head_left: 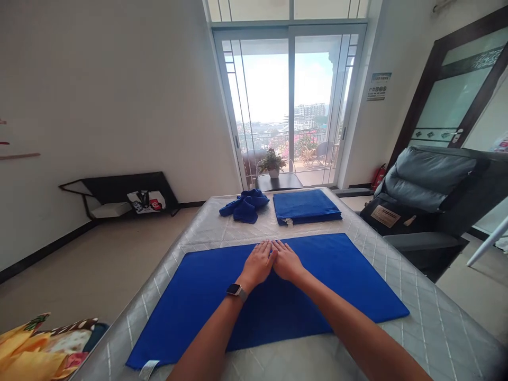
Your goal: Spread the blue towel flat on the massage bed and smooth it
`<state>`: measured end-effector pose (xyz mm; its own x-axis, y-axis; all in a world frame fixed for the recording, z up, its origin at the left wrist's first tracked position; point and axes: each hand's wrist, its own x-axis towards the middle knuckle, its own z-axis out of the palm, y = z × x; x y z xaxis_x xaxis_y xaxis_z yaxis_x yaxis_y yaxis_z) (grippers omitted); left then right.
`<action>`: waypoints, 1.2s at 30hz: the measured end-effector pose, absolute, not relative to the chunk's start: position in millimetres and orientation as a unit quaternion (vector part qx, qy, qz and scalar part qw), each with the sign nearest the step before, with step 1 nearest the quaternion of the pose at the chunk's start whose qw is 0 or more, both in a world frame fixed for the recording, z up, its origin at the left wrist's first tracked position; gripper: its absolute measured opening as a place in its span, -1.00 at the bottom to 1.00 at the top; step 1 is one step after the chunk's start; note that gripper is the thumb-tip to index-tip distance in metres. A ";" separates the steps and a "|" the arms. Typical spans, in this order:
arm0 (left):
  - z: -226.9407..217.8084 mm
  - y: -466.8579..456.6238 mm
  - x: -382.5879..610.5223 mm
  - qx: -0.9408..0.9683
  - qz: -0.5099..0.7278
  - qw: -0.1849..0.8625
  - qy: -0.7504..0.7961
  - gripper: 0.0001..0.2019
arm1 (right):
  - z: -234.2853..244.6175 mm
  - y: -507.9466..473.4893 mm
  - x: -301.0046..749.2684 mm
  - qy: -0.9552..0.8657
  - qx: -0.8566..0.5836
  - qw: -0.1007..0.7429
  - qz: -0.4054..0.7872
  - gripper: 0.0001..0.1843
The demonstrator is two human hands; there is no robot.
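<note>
A blue towel (329, 280) lies spread flat across the mattress, with a white label at its near left corner. My left hand (257, 264), below a wrist watch, rests palm down on the towel near its far edge, fingers stretched out. Beside it my right hand (286, 260) also lies flat on the cloth, its fingers straight and pointing away. The two hands touch or nearly touch at the thumbs and fingertips. Beyond them sit a crumpled blue towel (246, 205) and, to its right, a neat stack of folded blue towels (307, 205) with white labels showing.
The quilted silver mattress (420, 301) carries all the towels. A dark armchair (416, 185) with a black bag stands on the right. Colourful cloth (47, 349) lies at the lower left. Past the mattress, a potted plant (273, 163) stands on a small table before glass doors.
</note>
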<state>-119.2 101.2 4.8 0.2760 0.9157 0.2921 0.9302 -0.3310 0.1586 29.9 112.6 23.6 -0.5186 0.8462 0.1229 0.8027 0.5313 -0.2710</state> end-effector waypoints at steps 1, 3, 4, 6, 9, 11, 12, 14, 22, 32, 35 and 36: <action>-1.5 105.1 -114.5 -0.799 -0.169 0.023 -0.577 -0.37 | 18.4 116.0 23.8 -0.866 -0.477 0.117 0.093 -0.35; -11.8 107.2 -118.2 -0.792 -0.160 0.021 -0.589 -0.35 | 9.0 122.1 26.6 -0.863 -0.483 0.110 0.094 -0.34; -15.1 106.1 -125.9 -0.788 -0.151 0.017 -0.597 -0.33 | 5.5 125.0 35.0 -0.862 -0.486 0.107 0.094 -0.33; -17.9 101.5 -151.6 -0.778 -0.131 0.010 -0.615 -0.32 | 0.8 131.8 63.7 -0.860 -0.492 0.099 0.091 -0.30; -18.7 90.9 -211.9 -0.751 -0.109 0.012 -0.652 -0.35 | -2.9 146.9 130.8 -0.849 -0.516 0.084 0.075 -0.31; -20.9 82.0 -261.2 -0.721 -0.091 0.022 -0.686 -0.37 | -5.6 159.3 184.0 -0.825 -0.557 0.075 0.057 -0.30; -22.8 77.2 -286.0 -0.702 -0.082 0.026 -0.706 -0.37 | -7.4 165.2 210.1 -0.811 -0.579 0.070 0.047 -0.30; -27.7 68.1 -330.4 -0.674 -0.062 0.033 -0.736 -0.37 | -11.3 174.7 255.6 -0.779 -0.622 0.065 0.032 -0.28; -36.9 56.4 -379.5 -0.663 -0.038 0.040 -0.746 -0.32 | -15.3 180.8 300.5 -0.761 -0.643 0.079 0.037 -0.26; -33.0 59.4 -381.5 -0.661 -0.039 0.039 -0.748 -0.31 | -7.9 180.1 297.9 -0.750 -0.643 0.138 0.061 -0.33; -29.6 58.8 -376.1 -0.649 -0.048 0.023 -0.759 -0.27 | -5.4 178.0 296.6 -0.744 -0.650 0.141 0.070 -0.34; -27.7 58.3 -373.3 -0.641 -0.059 0.022 -0.765 -0.26 | -4.6 177.3 296.0 -0.740 -0.653 0.139 0.075 -0.35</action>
